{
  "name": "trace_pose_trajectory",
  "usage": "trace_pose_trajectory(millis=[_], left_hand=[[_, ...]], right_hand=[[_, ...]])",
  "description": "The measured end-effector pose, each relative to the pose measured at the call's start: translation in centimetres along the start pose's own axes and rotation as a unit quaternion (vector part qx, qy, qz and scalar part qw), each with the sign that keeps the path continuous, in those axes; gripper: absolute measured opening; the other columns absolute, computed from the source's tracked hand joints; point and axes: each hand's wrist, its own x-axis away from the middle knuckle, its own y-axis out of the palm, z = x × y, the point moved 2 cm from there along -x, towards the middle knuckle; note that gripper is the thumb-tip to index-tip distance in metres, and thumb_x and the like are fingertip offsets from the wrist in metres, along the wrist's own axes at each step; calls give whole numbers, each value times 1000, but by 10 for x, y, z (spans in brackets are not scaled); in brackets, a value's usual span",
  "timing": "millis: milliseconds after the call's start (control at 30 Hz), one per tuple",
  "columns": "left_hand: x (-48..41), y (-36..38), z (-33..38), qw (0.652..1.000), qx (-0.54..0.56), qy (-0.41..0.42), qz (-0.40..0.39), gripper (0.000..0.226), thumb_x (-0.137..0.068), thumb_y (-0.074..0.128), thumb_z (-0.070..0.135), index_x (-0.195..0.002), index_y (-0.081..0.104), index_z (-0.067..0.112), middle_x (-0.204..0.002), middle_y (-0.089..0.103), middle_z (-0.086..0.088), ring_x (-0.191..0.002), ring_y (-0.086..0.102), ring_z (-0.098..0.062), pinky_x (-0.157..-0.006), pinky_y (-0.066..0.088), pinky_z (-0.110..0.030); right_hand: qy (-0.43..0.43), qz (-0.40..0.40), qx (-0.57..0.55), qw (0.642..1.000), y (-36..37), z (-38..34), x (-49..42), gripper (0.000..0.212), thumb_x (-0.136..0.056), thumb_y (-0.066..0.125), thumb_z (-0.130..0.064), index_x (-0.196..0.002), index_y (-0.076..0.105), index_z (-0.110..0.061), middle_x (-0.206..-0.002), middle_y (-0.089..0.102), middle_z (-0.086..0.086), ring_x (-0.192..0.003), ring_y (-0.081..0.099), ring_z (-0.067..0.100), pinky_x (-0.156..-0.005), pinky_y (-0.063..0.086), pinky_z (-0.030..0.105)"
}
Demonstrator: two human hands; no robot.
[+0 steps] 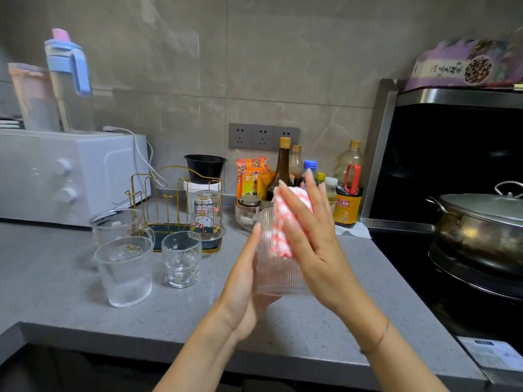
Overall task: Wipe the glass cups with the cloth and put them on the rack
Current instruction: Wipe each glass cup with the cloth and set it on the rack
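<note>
My left hand (240,292) grips a ribbed glass cup (278,278) from its left side and base, tilted above the grey counter (70,306). My right hand (311,244) lies with straight fingers over a pink-and-white cloth (283,210), pressing it against the cup's rim and side; part of the cloth shows through the glass. The thumb is hidden. A gold wire rack (169,193) stands at the back left with a cartoon-printed glass (208,216) upside down on it. In front of the rack stand a ribbed glass (124,273), a small glass (181,258) and a handled glass mug (119,224).
A white toaster oven (56,174) sits at the far left with pitchers on top. Sauce bottles (346,199), packets and a small jar line the wall behind my hands. A black stove with a lidded pot (478,230) is to the right.
</note>
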Motion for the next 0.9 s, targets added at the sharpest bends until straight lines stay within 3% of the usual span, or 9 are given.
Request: trace_pose_trajectory(millis=[100, 200, 333, 433, 600, 767, 900], left_hand=[[0, -1, 1, 1000, 5, 16, -7, 56, -92, 37, 64, -131, 60, 30, -124, 68, -6, -118, 62, -26, -108, 41, -53], [1, 2, 4, 1000, -10, 28, -10, 56, -90, 38, 64, -128, 62, 29, -121, 70, -4, -113, 66, -21, -99, 48, -44], [0, 5, 11, 999, 29, 6, -23, 65, -83, 38, 66, -87, 81, 17, -96, 76, -9, -84, 74, -19, -76, 59, -31], [-1, 4, 13, 995, 91, -35, -38, 82, -80, 41, 74, -91, 77, 2, -92, 73, -19, -77, 72, -27, -74, 59, -35], [-3, 2, 10, 994, 94, -33, -54, 77, -82, 39, 70, -82, 79, 5, -87, 74, -15, -74, 73, -24, -71, 59, -32], [-2, 3, 6, 999, 34, 3, -11, 55, -86, 46, 62, -111, 74, 22, -118, 70, -10, -106, 67, -23, -92, 49, -40], [-1, 1, 0, 1000, 23, -14, -8, 57, -89, 43, 63, -127, 64, 26, -124, 68, -10, -108, 64, -26, -93, 45, -43]], right_hand=[[-11, -18, 12, 1000, 7, 0, 9, 45, -95, 28, -49, -139, 26, -54, -155, -5, -30, -144, -14, -1, -110, -1, 20], [-16, -23, -6, 1000, 12, -1, 21, 44, -96, 29, -47, -140, 28, -52, -156, -4, -28, -144, -14, 2, -110, 1, 23], [-32, -64, -6, 997, 23, -7, 43, 44, -98, 27, -49, -142, 27, -50, -157, -4, -23, -146, -14, 8, -115, -2, 29], [-50, -82, 16, 995, 28, -10, 58, 45, -98, 26, -51, -143, 24, -50, -157, -5, -24, -146, -15, 10, -116, -8, 19], [-47, -66, 21, 996, 25, -11, 50, 46, -97, 25, -54, -143, 27, -48, -157, -4, -24, -146, -16, 9, -113, -3, 32], [-32, 0, 13, 999, 9, -2, 20, 45, -97, 30, -49, -142, 29, -49, -157, -4, -24, -145, -15, 7, -116, -4, 26], [9, 5, -20, 1000, -1, 6, 3, 46, -94, 30, -49, -140, 29, -50, -156, -4, -28, -145, -11, 1, -116, 2, 34]])
